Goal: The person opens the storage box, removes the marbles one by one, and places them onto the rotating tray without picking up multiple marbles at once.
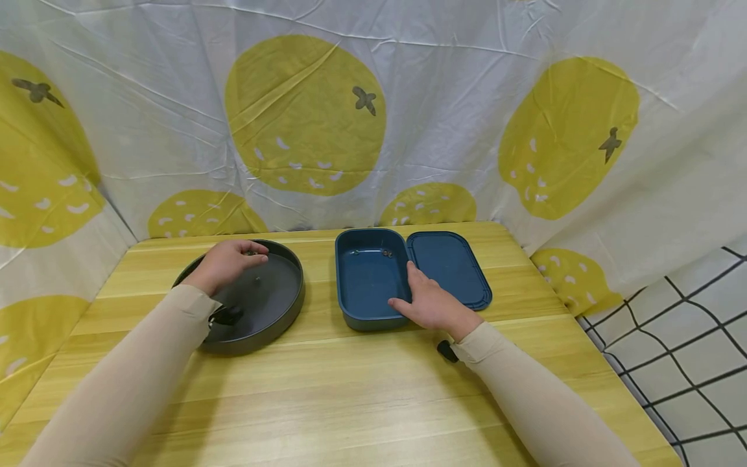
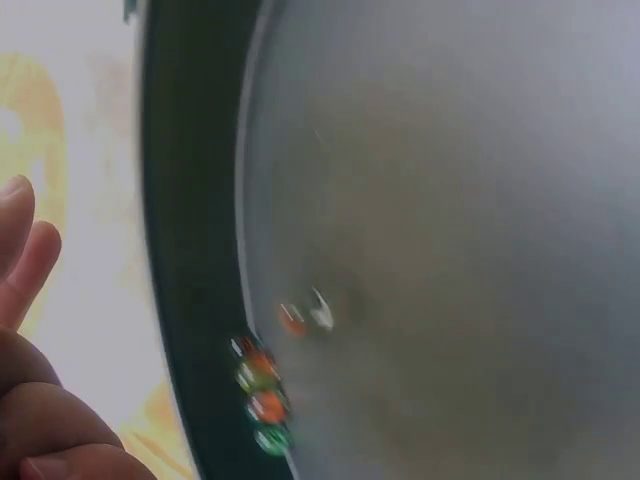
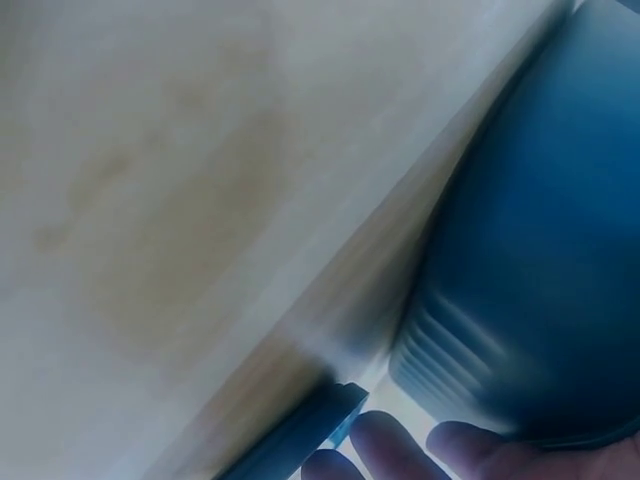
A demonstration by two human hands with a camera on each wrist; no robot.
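Observation:
My left hand (image 1: 227, 263) hovers over the far left part of a round dark grey pan (image 1: 274, 305), its thumb and forefinger apart. In the left wrist view several small glass marbles (image 2: 268, 408), orange and green, sit along the pan's inner wall; no held thing shows among the fingers. My right hand (image 1: 432, 301) rests at the right wall of a blue rectangular box (image 1: 370, 285), thumb extended over the near right rim and fingers along the side. A few small marbles (image 1: 387, 253) lie at the box's far end.
A blue lid (image 1: 449, 269) lies flat on the wooden table (image 1: 362, 389), against the box's right side. Behind the table hangs a white cloth (image 1: 443, 117) with yellow fruit prints. A black-lined white cloth (image 1: 694, 363) borders the right edge.

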